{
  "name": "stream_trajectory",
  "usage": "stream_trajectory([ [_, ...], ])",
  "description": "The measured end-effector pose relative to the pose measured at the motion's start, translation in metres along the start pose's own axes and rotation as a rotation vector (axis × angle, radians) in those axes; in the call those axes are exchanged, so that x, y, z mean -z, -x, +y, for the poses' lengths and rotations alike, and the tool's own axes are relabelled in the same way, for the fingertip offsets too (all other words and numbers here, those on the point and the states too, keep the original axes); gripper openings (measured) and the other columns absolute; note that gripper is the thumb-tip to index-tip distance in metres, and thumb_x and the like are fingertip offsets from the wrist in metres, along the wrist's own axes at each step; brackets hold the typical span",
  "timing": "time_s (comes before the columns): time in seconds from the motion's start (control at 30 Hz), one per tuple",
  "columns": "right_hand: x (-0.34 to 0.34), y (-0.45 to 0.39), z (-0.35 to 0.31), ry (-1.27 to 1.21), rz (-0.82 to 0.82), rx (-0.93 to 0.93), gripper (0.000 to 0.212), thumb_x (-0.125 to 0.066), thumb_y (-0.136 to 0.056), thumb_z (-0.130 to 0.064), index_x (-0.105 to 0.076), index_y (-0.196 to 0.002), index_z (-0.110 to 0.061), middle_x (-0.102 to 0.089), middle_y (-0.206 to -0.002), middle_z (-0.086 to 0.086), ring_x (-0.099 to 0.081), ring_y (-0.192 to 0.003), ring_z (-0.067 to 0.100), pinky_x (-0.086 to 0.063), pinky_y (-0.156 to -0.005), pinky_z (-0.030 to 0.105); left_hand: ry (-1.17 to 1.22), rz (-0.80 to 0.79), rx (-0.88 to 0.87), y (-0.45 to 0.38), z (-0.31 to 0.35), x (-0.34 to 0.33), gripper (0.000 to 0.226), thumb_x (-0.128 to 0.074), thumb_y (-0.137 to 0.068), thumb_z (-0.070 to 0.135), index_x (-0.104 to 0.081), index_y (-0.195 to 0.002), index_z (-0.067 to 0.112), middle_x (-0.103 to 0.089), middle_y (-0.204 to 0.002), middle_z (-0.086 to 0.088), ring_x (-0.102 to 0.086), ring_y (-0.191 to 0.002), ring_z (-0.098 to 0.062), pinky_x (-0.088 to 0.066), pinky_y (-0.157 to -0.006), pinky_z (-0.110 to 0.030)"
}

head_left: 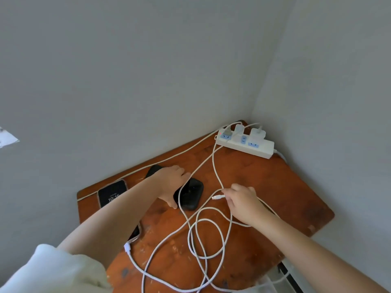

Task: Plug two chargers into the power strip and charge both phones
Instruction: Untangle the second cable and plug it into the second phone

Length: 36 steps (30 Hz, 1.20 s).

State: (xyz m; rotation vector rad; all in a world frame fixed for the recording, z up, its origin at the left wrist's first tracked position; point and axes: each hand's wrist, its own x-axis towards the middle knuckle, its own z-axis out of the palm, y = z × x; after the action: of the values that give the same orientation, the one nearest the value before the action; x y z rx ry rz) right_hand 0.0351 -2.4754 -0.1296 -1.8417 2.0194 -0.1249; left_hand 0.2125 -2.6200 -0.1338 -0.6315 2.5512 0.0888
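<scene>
We work at a wooden table (275, 187) set into a corner. The power strip (245, 142) lies at the far corner, and two white chargers (257, 132) are seated in it, so we judge the plug-in step complete.

One phone (113, 193) lies at the left edge with its screen lit. Its lower end is hidden under our left forearm, where a white connector (127, 247) sits at the bottom edge; it appears to be plugged in, though we cannot confirm it.

The second phone (190, 193), dark and screen off, lies mid-table. Our left hand (172, 182) rests on it with fingers spread flat, steadying its near edge rather than gripping it. Our right hand (243, 199) pinches the free cable (213, 166) just behind its connector tip (216, 197), which points toward the dark phone and is near it but not touching.

For the step in hand, we recommend:
- Hold the phone firm against the table so it does not slide.
- Align the tip squarely with the port, which is not visible here.
- Push straight, without bending the cable.
- Keep the loose loops (207, 240) clear of the wrist, since they overlap and could snag.
</scene>
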Motion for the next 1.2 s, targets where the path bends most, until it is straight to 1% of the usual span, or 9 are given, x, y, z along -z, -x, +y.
stream_trajectory([
  [0.13, 0.013, 0.0, -0.003, -0.136, -0.001, 0.006, 0.031, -0.039, -0.098, -0.022, -0.059, -0.117, -0.009, -0.052, -0.093, 0.003, -0.051, -0.082, 0.014, -0.037, -0.074, 0.022, 0.076, 0.025, 0.184, 0.018, -0.005, 0.001, 0.099, -0.068, -0.059, 0.062, -0.027, -0.133, 0.012, -0.05, -0.126, -0.01, -0.049, -0.109, -0.024, -0.045, -0.088, -0.034],
  [0.23, 0.028, -0.001, -0.007, -0.185, -0.003, 0.027, 0.027, -0.044, -0.096, -0.019, -0.063, -0.11, -0.006, -0.05, -0.09, 0.001, -0.048, -0.079, 0.01, -0.035, -0.061, 0.012, 0.065, 0.058, 0.275, 0.035, -0.004, 0.002, 0.102, -0.065, -0.06, 0.065, -0.023, -0.136, 0.012, -0.049, -0.128, -0.01, -0.049, -0.111, -0.025, -0.045, -0.089, -0.035],
  [0.43, 0.054, 0.002, -0.033, -0.256, -0.027, 0.115, 0.022, -0.048, -0.094, -0.016, -0.063, -0.106, -0.006, -0.06, -0.108, 0.006, -0.056, -0.096, 0.016, -0.045, -0.087, 0.028, 0.2, 0.185, 0.403, 0.083, 0.007, -0.012, 0.105, -0.066, -0.058, 0.064, -0.02, -0.138, 0.014, -0.047, -0.131, -0.006, -0.046, -0.115, -0.022, -0.045, -0.088, -0.031],
  [0.57, 0.061, 0.006, -0.053, -0.26, 0.054, 0.245, 0.019, -0.05, -0.093, -0.012, -0.064, -0.104, -0.005, -0.061, -0.107, 0.009, -0.054, -0.093, 0.015, -0.044, -0.089, 0.03, 0.317, 0.272, 0.443, 0.11, 0.02, -0.017, 0.108, -0.066, -0.058, 0.065, -0.016, -0.141, 0.018, -0.039, -0.141, -0.004, -0.037, -0.127, -0.023, -0.041, -0.097, -0.033],
  [0.63, 0.059, 0.007, -0.059, -0.193, 0.141, 0.34, 0.017, -0.052, -0.092, -0.01, -0.066, -0.101, -0.005, -0.062, -0.103, 0.01, -0.051, -0.087, 0.014, -0.036, -0.092, 0.031, 0.344, 0.289, 0.427, 0.12, 0.026, -0.016, 0.108, -0.066, -0.059, 0.065, -0.014, -0.141, 0.019, -0.036, -0.144, -0.004, -0.033, -0.13, -0.023, -0.039, -0.1, -0.033],
  [0.7, 0.058, 0.01, -0.066, -0.09, 0.225, 0.445, 0.014, -0.056, -0.089, -0.007, -0.068, -0.096, -0.004, -0.065, -0.097, 0.012, -0.055, -0.085, 0.018, -0.034, -0.09, 0.036, 0.376, 0.312, 0.407, 0.125, 0.031, -0.014, 0.107, -0.066, -0.06, 0.064, -0.013, -0.142, 0.019, -0.035, -0.145, -0.004, -0.032, -0.131, -0.023, -0.038, -0.101, -0.032],
  [0.8, 0.059, 0.016, -0.07, 0.036, 0.343, 0.568, 0.008, -0.072, -0.073, 0.001, -0.071, -0.079, -0.003, -0.069, -0.075, 0.013, -0.064, -0.07, 0.027, -0.045, -0.074, 0.047, 0.401, 0.356, 0.392, 0.126, 0.038, -0.009, 0.106, -0.067, -0.06, 0.063, -0.014, -0.141, 0.02, -0.035, -0.145, -0.004, -0.031, -0.131, -0.023, -0.038, -0.101, -0.033],
  [0.9, 0.058, 0.02, -0.072, 0.053, 0.422, 0.605, 0.014, -0.079, -0.063, 0.003, -0.071, -0.071, -0.005, -0.068, -0.065, 0.01, -0.064, -0.06, 0.025, -0.05, -0.064, 0.046, 0.418, 0.405, 0.397, 0.125, 0.041, -0.005, 0.106, -0.068, -0.059, 0.064, -0.017, -0.141, 0.019, -0.037, -0.144, -0.004, -0.034, -0.13, -0.022, -0.038, -0.1, -0.033],
  [1.2, 0.063, 0.031, -0.066, 0.023, 0.534, 0.561, 0.014, -0.08, -0.062, 0.003, -0.071, -0.07, -0.005, -0.067, -0.063, 0.008, -0.064, -0.058, 0.024, -0.048, -0.067, 0.044, 0.44, 0.458, 0.373, 0.121, 0.05, -0.001, 0.103, -0.071, -0.059, 0.06, -0.023, -0.138, 0.016, -0.042, -0.139, -0.005, -0.039, -0.125, -0.021, -0.041, -0.095, -0.03],
])
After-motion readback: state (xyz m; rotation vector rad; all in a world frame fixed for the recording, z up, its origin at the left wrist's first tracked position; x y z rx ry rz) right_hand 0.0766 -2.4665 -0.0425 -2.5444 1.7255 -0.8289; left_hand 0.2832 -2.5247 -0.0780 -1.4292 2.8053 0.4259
